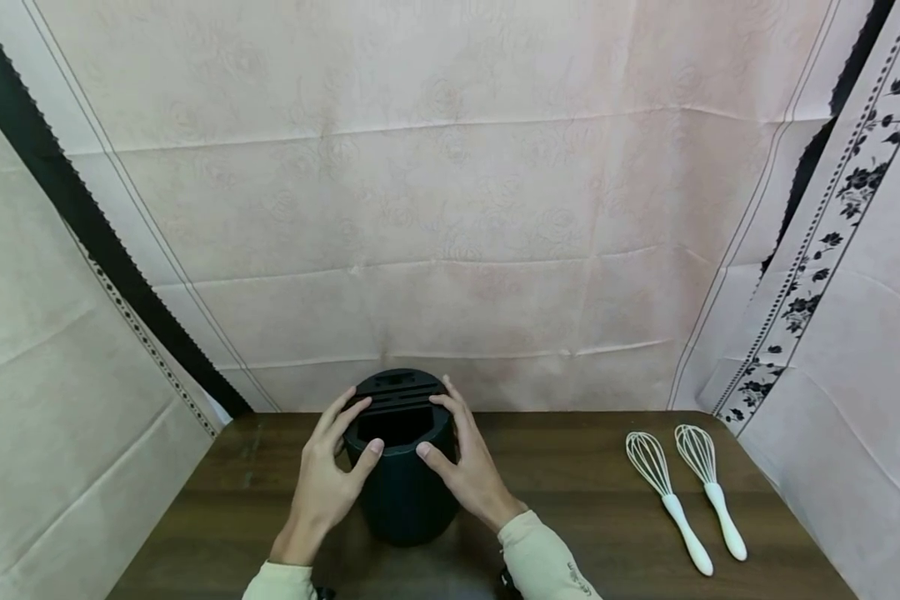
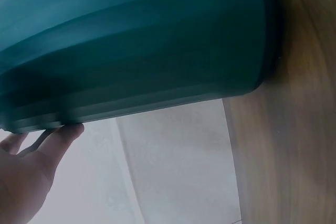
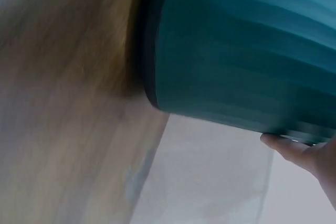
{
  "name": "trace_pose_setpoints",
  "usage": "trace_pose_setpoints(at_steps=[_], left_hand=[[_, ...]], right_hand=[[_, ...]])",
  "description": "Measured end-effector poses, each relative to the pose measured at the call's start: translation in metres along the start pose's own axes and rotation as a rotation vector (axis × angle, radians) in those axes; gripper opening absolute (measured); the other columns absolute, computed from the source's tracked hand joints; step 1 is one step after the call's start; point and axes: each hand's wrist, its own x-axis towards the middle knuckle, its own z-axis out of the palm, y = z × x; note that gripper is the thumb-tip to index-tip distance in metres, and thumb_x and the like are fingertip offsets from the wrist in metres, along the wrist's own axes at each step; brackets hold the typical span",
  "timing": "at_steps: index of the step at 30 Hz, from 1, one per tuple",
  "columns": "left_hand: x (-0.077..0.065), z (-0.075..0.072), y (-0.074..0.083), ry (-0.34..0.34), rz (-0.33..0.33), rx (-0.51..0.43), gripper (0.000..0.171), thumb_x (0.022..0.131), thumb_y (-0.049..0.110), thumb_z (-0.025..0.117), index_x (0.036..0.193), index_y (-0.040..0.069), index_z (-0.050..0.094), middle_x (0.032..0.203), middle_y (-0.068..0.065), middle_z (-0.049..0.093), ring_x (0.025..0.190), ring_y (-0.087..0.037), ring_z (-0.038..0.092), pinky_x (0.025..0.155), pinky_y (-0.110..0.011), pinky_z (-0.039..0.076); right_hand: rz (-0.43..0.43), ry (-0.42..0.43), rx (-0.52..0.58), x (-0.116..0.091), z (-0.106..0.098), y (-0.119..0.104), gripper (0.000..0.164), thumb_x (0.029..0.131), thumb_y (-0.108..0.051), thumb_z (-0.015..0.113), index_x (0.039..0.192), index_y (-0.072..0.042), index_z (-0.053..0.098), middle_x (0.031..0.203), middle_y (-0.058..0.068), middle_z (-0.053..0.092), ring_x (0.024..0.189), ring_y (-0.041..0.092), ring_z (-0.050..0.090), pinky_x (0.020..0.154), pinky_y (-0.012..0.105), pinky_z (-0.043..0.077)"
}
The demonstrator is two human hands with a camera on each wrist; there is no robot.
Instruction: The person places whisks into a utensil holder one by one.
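Note:
A dark green utensil holder (image 1: 408, 504), round and ribbed, stands upright at the middle of the wooden table. Its top has a large rectangular opening in front and narrow slots behind. My left hand (image 1: 328, 477) grips the left side of the rim, thumb in front and fingers reaching to the back. Opposite it, my right hand (image 1: 474, 477) holds the right side in the same way. In the left wrist view the holder's side (image 2: 157, 51) fills the upper part, and its base is right at the tabletop. The right wrist view shows the other side (image 3: 231, 51).
Two white whisks (image 1: 671, 504) (image 1: 712, 493) lie side by side on the right part of the table (image 1: 562, 500). A pale cloth wall (image 1: 450, 208) rises behind the table's back edge, with further cloth at both sides.

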Motion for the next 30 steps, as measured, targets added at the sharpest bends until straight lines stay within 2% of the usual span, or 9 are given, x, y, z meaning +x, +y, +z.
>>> trace_pose_setpoints(at_steps=[7,15,19,24,30], left_hand=[[0.004,0.010,0.002,-0.020,0.025,-0.007,0.058,0.098,0.024,0.076,0.153,0.019,0.057,0.168,-0.003,0.037,0.149,-0.045,0.041,0.102,-0.071,0.047],[0.009,0.025,0.008,-0.030,0.043,-0.014,0.058,0.098,0.029,0.077,0.152,0.018,0.058,0.167,-0.006,0.039,0.148,-0.041,0.043,0.103,-0.065,0.049],[0.014,0.034,0.013,-0.030,0.048,-0.044,0.059,0.097,0.030,0.078,0.151,0.019,0.059,0.166,-0.004,0.040,0.148,-0.039,0.044,0.105,-0.064,0.049],[0.020,0.047,0.016,-0.038,0.063,-0.056,0.059,0.097,0.032,0.078,0.151,0.021,0.059,0.166,0.000,0.040,0.148,-0.039,0.044,0.103,-0.066,0.050],[0.025,0.060,0.019,-0.056,0.074,-0.047,0.060,0.097,0.036,0.077,0.152,0.021,0.059,0.166,-0.004,0.041,0.148,-0.038,0.044,0.109,-0.069,0.044]], right_hand=[[0.003,0.027,-0.083,0.000,-0.012,-0.003,0.061,0.104,-0.033,0.069,0.158,-0.032,0.040,0.176,-0.009,0.014,0.161,0.029,0.019,0.117,0.074,0.028],[0.009,0.040,-0.150,-0.003,-0.028,0.000,0.059,0.105,-0.033,0.066,0.157,-0.032,0.039,0.175,-0.010,0.015,0.160,0.028,0.021,0.118,0.071,0.029],[-0.008,0.049,-0.157,-0.004,-0.039,0.001,0.060,0.105,-0.030,0.066,0.158,-0.031,0.038,0.175,-0.009,0.014,0.160,0.029,0.020,0.119,0.070,0.028],[0.009,0.053,-0.141,-0.006,-0.052,0.003,0.060,0.106,-0.026,0.066,0.158,-0.031,0.038,0.175,-0.011,0.012,0.161,0.030,0.018,0.119,0.072,0.027],[0.018,0.083,-0.140,-0.008,-0.064,0.006,0.059,0.105,-0.026,0.067,0.158,-0.031,0.039,0.177,-0.001,0.014,0.160,0.031,0.022,0.118,0.070,0.031]])
